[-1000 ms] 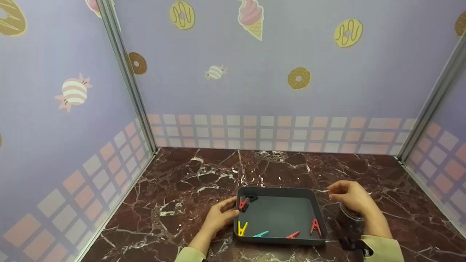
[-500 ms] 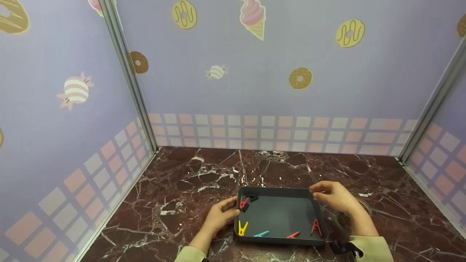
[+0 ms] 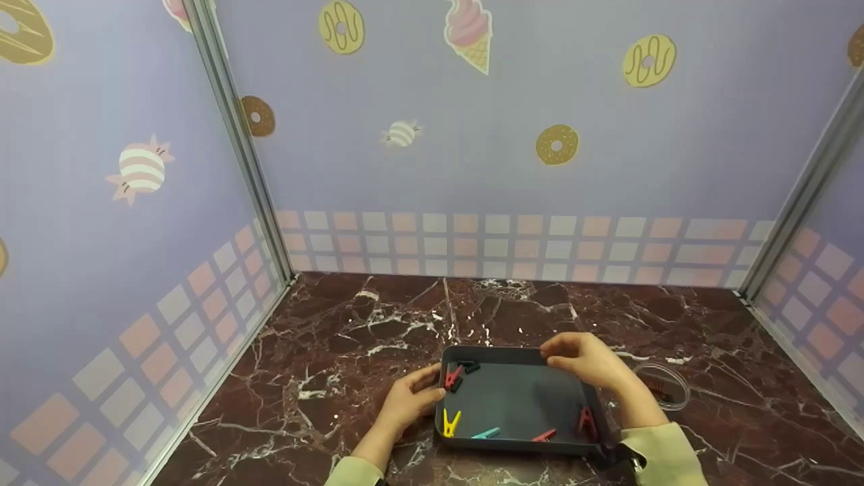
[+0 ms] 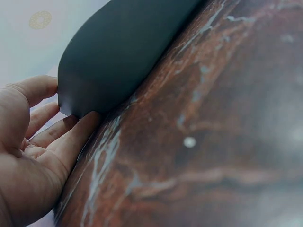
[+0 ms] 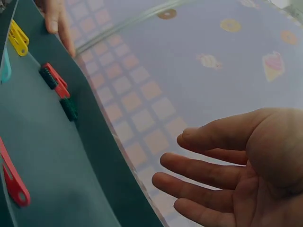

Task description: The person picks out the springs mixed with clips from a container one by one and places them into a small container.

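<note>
My left hand (image 3: 406, 403) holds the left wall of a dark grey rectangular tray (image 3: 520, 445), its thumb at the rim and its fingers against the outside. In the left wrist view the tray's outer wall (image 4: 113, 52) meets those fingers. My right hand (image 3: 586, 361) hovers over the tray's far right part, fingers spread and nothing between them. Inside the tray lie a yellow clothespin (image 3: 451, 424), a light blue clothespin (image 3: 486, 433) and red clothespins, one (image 3: 544, 436) by the near wall. Small dark ribbed pieces (image 5: 69, 109) sit beside another red clothespin (image 5: 57, 81) in the far left corner.
A clear round container (image 3: 665, 388) with something reddish-brown inside stands right of the tray, partly behind my right forearm. The dark red marbled tabletop (image 3: 337, 337) is bounded by patterned walls (image 3: 439, 169) at the back and sides.
My right hand has moved left, from over the round container to above the tray, uncovering the container. My left hand and the tray stay in place.
</note>
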### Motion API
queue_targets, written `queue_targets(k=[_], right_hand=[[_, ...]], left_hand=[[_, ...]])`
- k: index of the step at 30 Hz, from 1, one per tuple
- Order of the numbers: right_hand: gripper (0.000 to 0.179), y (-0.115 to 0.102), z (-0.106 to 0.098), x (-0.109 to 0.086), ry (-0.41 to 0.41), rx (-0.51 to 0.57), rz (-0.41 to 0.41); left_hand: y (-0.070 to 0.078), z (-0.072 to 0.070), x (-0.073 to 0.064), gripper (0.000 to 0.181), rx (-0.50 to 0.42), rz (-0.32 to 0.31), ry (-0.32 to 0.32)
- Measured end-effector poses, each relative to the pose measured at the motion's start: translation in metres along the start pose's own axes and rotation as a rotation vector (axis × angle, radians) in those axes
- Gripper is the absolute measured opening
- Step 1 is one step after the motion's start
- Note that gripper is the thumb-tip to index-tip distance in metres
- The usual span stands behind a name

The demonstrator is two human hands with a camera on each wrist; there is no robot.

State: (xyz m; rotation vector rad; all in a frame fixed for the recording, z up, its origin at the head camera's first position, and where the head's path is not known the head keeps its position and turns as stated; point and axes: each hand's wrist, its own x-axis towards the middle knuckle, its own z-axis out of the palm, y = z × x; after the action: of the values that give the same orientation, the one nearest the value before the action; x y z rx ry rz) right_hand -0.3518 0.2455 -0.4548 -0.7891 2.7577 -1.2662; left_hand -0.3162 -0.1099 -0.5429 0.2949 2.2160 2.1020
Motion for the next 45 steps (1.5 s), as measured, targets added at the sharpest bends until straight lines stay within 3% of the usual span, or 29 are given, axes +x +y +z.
queue_targets(k=[14, 24, 40, 45], right_hand=[[0.02, -0.021, 0.029, 0.04, -0.092, -0.026, -0.056], [0.019, -0.037, 0.051, 0.066, -0.138, -0.106, -0.078], [0.024, -0.058, 0.094, 0.088, -0.313, -0.225, -0.137], [0.026, -0.062, 0.103, 0.091, -0.348, -0.273, -0.099]], left_hand=[[0.001, 0.0, 0.001, 0.059, -0.006, -0.024, 0.003], [0.002, 0.0, 0.001, 0.059, 0.009, -0.024, 0.015], [0.001, 0.0, 0.001, 0.058, -0.002, -0.004, 0.007], [0.002, 0.0, 0.0, 0.057, 0.001, -0.007, 0.011]])
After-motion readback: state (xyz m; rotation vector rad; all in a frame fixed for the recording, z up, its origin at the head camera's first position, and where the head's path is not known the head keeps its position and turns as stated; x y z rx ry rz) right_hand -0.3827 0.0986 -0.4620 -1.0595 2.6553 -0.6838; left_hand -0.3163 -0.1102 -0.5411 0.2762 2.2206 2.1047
